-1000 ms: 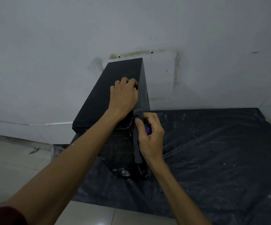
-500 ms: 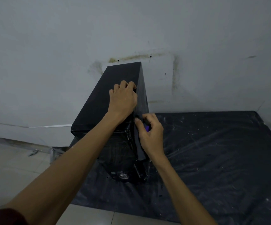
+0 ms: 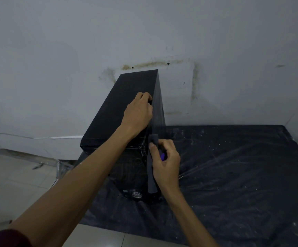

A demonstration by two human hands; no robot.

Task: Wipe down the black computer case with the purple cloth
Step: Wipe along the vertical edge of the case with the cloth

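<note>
Two hands: both mid frame, both busy on the case
left hand [image 3: 138, 113]: fingers curled over the top right edge of the case [image 3: 125, 107], gripping to steady it
right hand [image 3: 166, 161]: closed round the cloth [image 3: 162, 156], pinching it onto the near right corner edge
case: black, upright, centre frame, on a black plastic sheet [image 3: 233, 175] by the wall [image 3: 55, 50]
cloth: centre, just below left hand; purple shows inside the fist, a greyish strip hangs down the edge
progress: mid-wipe by my guess, one edge in hand; top and sides probably left, too dim to tell what's clean
counts: 1 case, 1 cloth, 2 hands, 1 plastic sheet
</note>
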